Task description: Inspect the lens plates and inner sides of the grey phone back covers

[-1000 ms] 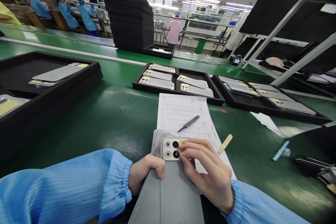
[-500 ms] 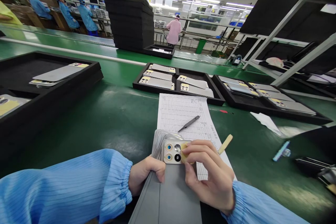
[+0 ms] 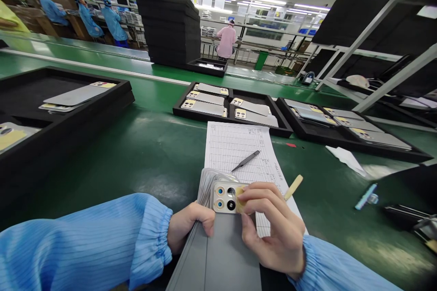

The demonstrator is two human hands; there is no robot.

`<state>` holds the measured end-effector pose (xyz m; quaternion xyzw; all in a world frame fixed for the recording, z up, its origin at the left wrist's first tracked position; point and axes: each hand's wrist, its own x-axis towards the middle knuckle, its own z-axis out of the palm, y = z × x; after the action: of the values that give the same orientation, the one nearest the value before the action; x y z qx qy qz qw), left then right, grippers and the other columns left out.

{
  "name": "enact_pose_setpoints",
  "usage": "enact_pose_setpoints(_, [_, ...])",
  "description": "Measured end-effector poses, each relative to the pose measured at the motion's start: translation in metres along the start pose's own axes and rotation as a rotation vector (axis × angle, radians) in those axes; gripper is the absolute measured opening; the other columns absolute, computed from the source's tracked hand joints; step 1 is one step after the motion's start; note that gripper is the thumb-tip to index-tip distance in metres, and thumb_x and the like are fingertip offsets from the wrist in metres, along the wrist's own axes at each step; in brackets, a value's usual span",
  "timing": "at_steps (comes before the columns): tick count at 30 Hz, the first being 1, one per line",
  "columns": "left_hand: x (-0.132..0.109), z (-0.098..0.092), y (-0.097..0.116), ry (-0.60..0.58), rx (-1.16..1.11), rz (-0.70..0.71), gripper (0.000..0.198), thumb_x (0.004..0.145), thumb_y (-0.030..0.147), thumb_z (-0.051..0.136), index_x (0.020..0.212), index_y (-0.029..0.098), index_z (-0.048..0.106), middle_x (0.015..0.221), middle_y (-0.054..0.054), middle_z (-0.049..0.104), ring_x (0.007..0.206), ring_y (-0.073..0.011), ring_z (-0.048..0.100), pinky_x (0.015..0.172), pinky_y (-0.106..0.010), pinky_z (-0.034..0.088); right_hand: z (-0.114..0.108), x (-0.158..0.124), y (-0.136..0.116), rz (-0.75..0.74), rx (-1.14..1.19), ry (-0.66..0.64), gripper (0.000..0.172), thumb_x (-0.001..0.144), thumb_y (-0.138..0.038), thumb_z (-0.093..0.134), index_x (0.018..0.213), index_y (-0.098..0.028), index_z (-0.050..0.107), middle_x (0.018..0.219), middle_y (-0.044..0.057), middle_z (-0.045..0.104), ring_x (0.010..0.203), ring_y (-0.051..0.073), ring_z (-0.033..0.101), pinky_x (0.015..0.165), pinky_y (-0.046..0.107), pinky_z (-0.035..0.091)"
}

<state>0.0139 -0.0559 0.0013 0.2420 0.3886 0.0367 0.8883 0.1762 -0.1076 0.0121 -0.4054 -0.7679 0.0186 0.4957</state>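
My left hand [image 3: 193, 225] is closed around the left edge of a stack of grey phone back covers [image 3: 205, 191], its thumb lying over the top one. The top phone back cover [image 3: 232, 250] has a pale camera plate [image 3: 221, 198] with several round lens openings. At the right of that plate sits a patch of yellow film [image 3: 240, 193]. Bent fingertips of my right hand [image 3: 273, 225] pinch at this film, partly hiding it. Behind that hand's knuckles a cream stick [image 3: 294, 186] sticks out; whether the hand holds it is hidden.
Under the hands lies a printed form [image 3: 235, 141] with dark tweezers [image 3: 246, 160] on it. Black trays [image 3: 180, 111] with more covers stand ahead, another black tray [image 3: 112, 100] at left. A tall stack of black trays [image 3: 167, 27] rises behind. A blue pen-like object [image 3: 366, 196] lies right.
My right fingers have shifted very slightly at the yellow film. The left hand and the stack of covers look almost unmoved.
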Motion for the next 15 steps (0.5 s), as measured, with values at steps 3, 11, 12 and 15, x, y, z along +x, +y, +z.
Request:
enact_pose_setpoints(3, [0.0006, -0.0019, -0.0016, -0.011, -0.009, 0.001, 0.040, 0.038, 0.013, 0.041, 0.072, 0.011, 0.062, 0.055, -0.002, 0.062, 0.049, -0.0145, 0.052, 0.054, -0.024, 0.036, 0.0000, 0.0004, 0.0000, -0.003, 0.000, 0.007, 0.020, 0.062, 0.003, 0.052, 0.073, -0.014, 0.051, 0.073, 0.007, 0.058, 0.076, 0.019, 0.052, 0.062, 0.036, 0.048])
enact_pose_setpoints(11, [0.0009, 0.0008, -0.0024, -0.029, -0.064, 0.049, 0.047, 0.036, 0.012, 0.040, 0.078, 0.009, 0.061, 0.056, -0.004, 0.063, 0.046, -0.0154, 0.053, 0.051, -0.024, 0.038, 0.0000, 0.0012, -0.0008, -0.005, -0.022, -0.003, 0.019, 0.062, 0.002, 0.051, 0.071, -0.015, 0.052, 0.078, 0.008, 0.060, 0.079, 0.021, 0.054, 0.063, 0.037, 0.049])
enact_pose_setpoints(12, [0.0009, 0.0012, -0.0021, -0.026, -0.070, 0.047, 0.046, 0.036, 0.012, 0.040, 0.078, 0.009, 0.061, 0.056, -0.004, 0.063, 0.044, -0.0144, 0.052, 0.050, -0.024, 0.038, 0.0001, 0.0012, -0.0009, -0.008, -0.027, -0.003, 0.019, 0.062, 0.002, 0.051, 0.071, -0.015, 0.052, 0.079, 0.008, 0.061, 0.080, 0.021, 0.055, 0.064, 0.037, 0.049])
enact_pose_setpoints(15, [0.0010, 0.0014, -0.0015, 0.016, -0.077, 0.011, 0.045, 0.036, 0.012, 0.040, 0.076, 0.008, 0.061, 0.054, -0.004, 0.062, 0.044, -0.0132, 0.050, 0.050, -0.023, 0.038, 0.0002, 0.0010, -0.0011, -0.020, -0.062, -0.005, 0.019, 0.063, 0.001, 0.052, 0.072, -0.015, 0.053, 0.083, 0.009, 0.064, 0.083, 0.022, 0.056, 0.065, 0.037, 0.050])
